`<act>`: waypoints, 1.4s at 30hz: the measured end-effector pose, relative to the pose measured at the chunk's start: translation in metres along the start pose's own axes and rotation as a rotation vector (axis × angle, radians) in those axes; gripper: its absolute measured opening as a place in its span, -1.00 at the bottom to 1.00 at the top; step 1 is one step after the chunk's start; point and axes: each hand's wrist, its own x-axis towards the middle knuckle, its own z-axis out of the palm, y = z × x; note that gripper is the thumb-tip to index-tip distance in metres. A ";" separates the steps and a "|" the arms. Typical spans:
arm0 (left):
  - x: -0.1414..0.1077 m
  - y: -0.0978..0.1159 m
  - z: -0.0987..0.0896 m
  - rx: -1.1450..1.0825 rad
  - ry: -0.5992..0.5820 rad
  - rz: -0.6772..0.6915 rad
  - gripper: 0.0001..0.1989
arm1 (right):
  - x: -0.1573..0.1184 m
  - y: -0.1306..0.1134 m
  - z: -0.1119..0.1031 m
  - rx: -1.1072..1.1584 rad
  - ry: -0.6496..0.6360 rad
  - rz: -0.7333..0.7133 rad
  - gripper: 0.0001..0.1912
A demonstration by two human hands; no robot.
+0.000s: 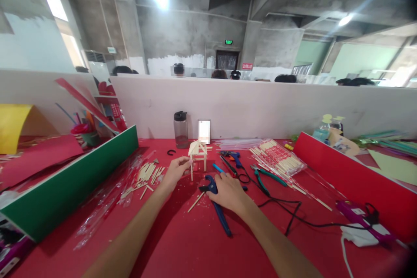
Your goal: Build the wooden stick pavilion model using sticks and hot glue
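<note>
My left hand [177, 171] pinches the near-left leg of a small model built of wooden sticks [198, 150], with a slatted roof and upright legs. The model stands on the red table. My right hand [230, 189] is closed over a blue-handled cutter [219, 217], thumb against one handle; the other handle runs partly hidden beneath the palm. The cutter's dark jaws point left, by a loose stick [196, 202]. A light-blue pen-like thing [217, 168] lies at the right fingertips, partly covered.
Cut sticks [148, 176] lie on the left. Further right are a blue glue gun [235, 157], green-handled pliers [269, 176], bundled sticks [280, 156] and a black cable [295, 213]. A bottle [180, 130] stands behind. Green [81, 178] and red [355, 178] dividers flank the space.
</note>
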 end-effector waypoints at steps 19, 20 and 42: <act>-0.003 0.005 -0.002 0.048 0.008 0.012 -0.59 | 0.001 0.003 -0.003 -0.003 0.003 -0.043 -0.42; -0.003 0.005 -0.002 0.055 0.009 0.012 -0.59 | 0.002 0.004 -0.004 -0.003 0.014 -0.045 -0.43; -0.004 0.005 -0.002 0.051 -0.006 0.015 -0.54 | 0.033 0.076 -0.003 -0.002 0.131 0.132 -0.77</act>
